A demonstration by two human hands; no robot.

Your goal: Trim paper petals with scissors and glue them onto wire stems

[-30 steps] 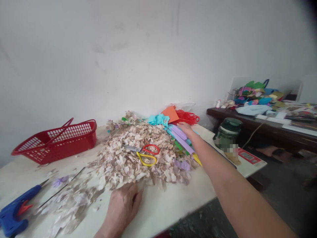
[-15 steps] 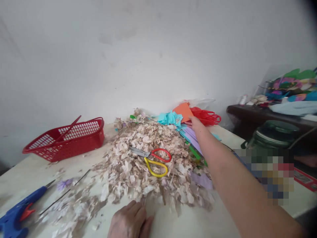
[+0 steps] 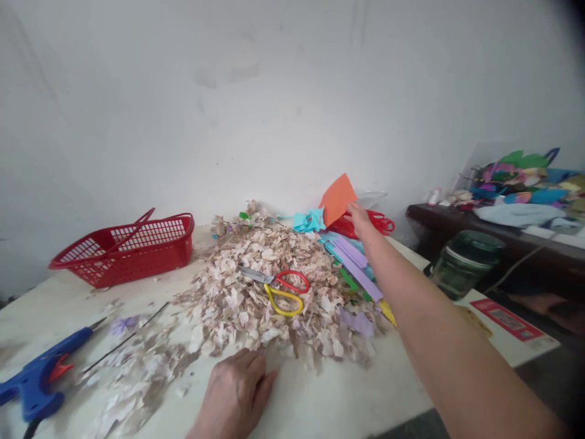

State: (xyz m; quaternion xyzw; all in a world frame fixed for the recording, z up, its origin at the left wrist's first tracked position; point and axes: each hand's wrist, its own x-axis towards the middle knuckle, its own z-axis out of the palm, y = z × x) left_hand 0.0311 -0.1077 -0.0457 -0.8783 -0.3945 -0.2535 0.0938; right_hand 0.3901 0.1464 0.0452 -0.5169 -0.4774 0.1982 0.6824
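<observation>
At the far side of the table my right hand (image 3: 359,219) pinches the edge of a sheet of orange paper (image 3: 337,198), which stands tilted up. Below it lie purple paper strips (image 3: 354,259) and crumpled light-blue paper (image 3: 308,221), with a red plastic bag (image 3: 381,223) behind the hand. My left hand (image 3: 237,384) rests on the table at the front edge of a heap of pale dried petals or paper scraps (image 3: 242,305). Its fingers curl under, and whatever they may hold is hidden. Scissors (image 3: 286,292) with one red and one yellow handle lie on the heap.
A red plastic basket (image 3: 137,265) stands at the left rear. A blue glue gun (image 3: 43,372) lies at front left beside a thin dark stem (image 3: 125,338) with a purple flower (image 3: 124,325). To the right are a dark-green jar (image 3: 466,262) and a dark shelf (image 3: 439,221) piled with coloured crafts.
My right hand has lifted the orange sheet, which now stands more upright. The left hand stays at the heap's front edge. The camera view has shifted slightly.
</observation>
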